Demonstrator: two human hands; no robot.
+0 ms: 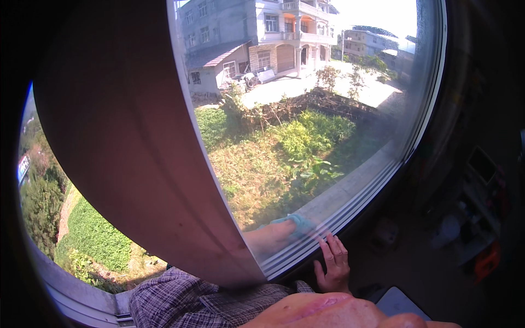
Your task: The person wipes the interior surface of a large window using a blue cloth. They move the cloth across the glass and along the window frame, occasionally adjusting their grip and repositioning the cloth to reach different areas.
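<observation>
Seen through the window glass, my left hand (287,228) is outside, on a blue-green cloth (302,225). The cloth lies at the outer ledge (348,186), low against the pane; the glass blurs the fingers. On the inner side, my right hand (334,264) rests its fingertips at the white window frame's bottom rail (295,256), holding nothing, its fingers slightly apart. A plaid garment (176,299) shows along the lower edge.
A broad reddish-brown panel (135,143) stands left of the pane. Another opening with a pale sill (82,287) is at far left. Outside are a garden (262,172) and a multi-storey house (275,37). The dim room at right holds an orange object (487,262).
</observation>
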